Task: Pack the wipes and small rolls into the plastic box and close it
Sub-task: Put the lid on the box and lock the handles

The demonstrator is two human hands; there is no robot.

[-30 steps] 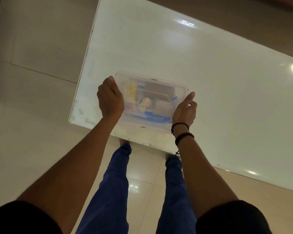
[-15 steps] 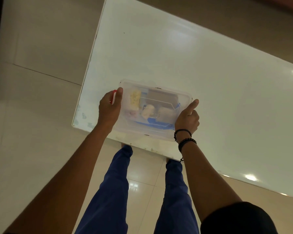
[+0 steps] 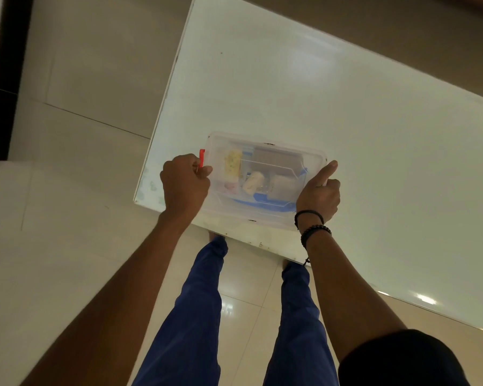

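**Both hands at the ends of the lidded box**

The clear plastic box (image 3: 265,176) sits on the white table (image 3: 346,107), close to the near edge and toward the table's left corner. Its see-through lid (image 3: 313,162) is on top. Through the plastic show a yellow pack (image 3: 232,164), a brownish flat pack (image 3: 276,158), two pale small rolls (image 3: 253,182) side by side, and something blue (image 3: 262,200) along the near side.

The left hand (image 3: 184,183) is at the box's left end, its fingers (image 3: 204,171) curled closed around the red latch (image 3: 201,160). The right hand (image 3: 318,192) is at the right end, thumb stretched up along the lid's corner and the other fingers folded against the box's side; what they press cannot be told. Two dark bracelets (image 3: 314,228) circle the right wrist. Blue trousers (image 3: 195,302) and pale floor tiles (image 3: 67,218) show below the table.
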